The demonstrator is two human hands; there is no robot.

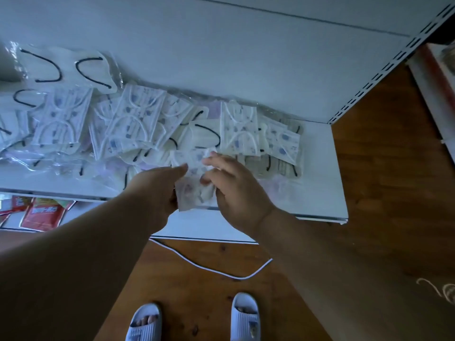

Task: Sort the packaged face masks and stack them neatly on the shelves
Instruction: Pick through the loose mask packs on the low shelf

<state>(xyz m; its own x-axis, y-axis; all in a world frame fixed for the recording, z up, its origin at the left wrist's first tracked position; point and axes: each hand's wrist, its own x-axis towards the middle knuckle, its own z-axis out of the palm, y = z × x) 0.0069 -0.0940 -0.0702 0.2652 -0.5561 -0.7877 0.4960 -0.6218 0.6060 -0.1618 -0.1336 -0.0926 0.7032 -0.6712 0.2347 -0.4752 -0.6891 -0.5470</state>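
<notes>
Several packaged face masks (pixel 138 119) lie scattered across a white shelf (pixel 320 183), some white with blue print, some cream with black ear loops. A printed mask packet (pixel 194 183) is held over the shelf's front part between both hands. My left hand (pixel 157 190) grips its left edge with thumb on top. My right hand (pixel 234 190) pinches its right side, fingers curled over the packet. Another printed packet (pixel 238 130) lies just behind the hands.
A lower shelf (pixel 204 225) juts out below, with red packets (pixel 41 212) at the left. A white cable (pixel 209 267) runs across the wooden floor (pixel 381 193). My feet in pale slippers (pixel 243 316) stand below. Another shelf unit (pixel 435 89) is at the right.
</notes>
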